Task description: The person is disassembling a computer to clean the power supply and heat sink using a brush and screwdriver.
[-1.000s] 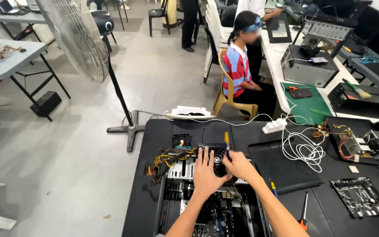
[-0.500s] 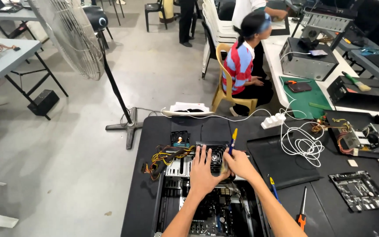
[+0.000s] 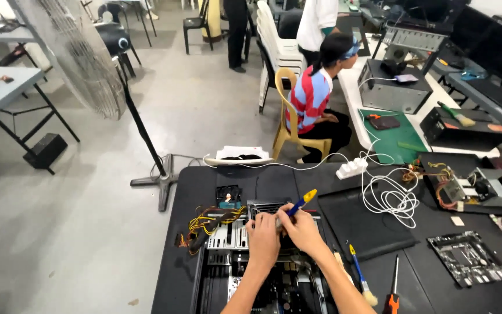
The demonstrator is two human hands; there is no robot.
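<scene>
An open computer case (image 3: pixel 228 273) lies on the black table (image 3: pixel 198 186) in front of me. My left hand (image 3: pixel 262 239) rests on the parts near the case's far end, beside a fan grille (image 3: pixel 264 207). My right hand (image 3: pixel 302 228) is closed around a screwdriver with a blue and yellow handle (image 3: pixel 302 202); its tip is hidden between my hands. A bundle of yellow and black cables (image 3: pixel 210 222) spills out of the case's left side.
A brush (image 3: pixel 360 276), an orange-handled screwdriver (image 3: pixel 393 289), a motherboard (image 3: pixel 469 259), a black mat (image 3: pixel 361 224) and a white power strip (image 3: pixel 351 168) with coiled cable lie to the right. A standing fan (image 3: pixel 76 55) is at left. A seated person (image 3: pixel 316 102) works beyond the table.
My view has dropped slightly and both hands have drawn closer together over the case's far end; the screwdriver handle now tilts to the right.
</scene>
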